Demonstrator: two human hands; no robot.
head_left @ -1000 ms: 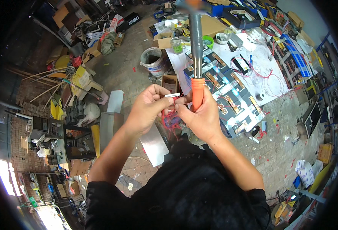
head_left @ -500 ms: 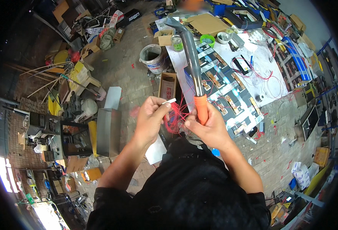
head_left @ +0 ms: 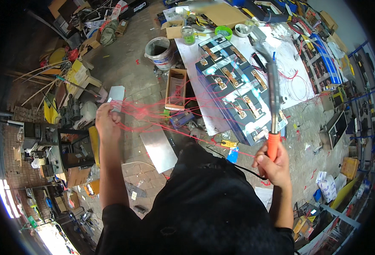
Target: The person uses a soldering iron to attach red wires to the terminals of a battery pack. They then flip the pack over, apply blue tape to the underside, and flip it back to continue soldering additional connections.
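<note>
My left hand (head_left: 108,117), stretched out to the left, pinches a small white connector (head_left: 109,100) at its fingertips. A bundle of thin red wires (head_left: 143,111) fans from it rightward toward the battery pack (head_left: 234,89), a block of dark cells with copper bars. On the right, my right hand (head_left: 274,165) is closed around the orange handle of a large soldering iron (head_left: 273,144). The iron's long metal shaft points away from me, its far end blurred. One red wire runs taut to my right fingers, apparently pinched there. A black cord trails from the handle.
A white-topped table (head_left: 300,91) carries the pack, a green bowl (head_left: 223,32) and a glass jar (head_left: 188,35). Beside it stand a bucket (head_left: 159,53) and a narrow wooden box (head_left: 176,90). A yellow meter (head_left: 228,144) lies near my body. Another blue-sided pack (head_left: 325,63) sits far right.
My hands have moved far apart, left hand leftward with the connector, right hand rightward with the soldering iron. The bunched red wires are now spread out between them.
</note>
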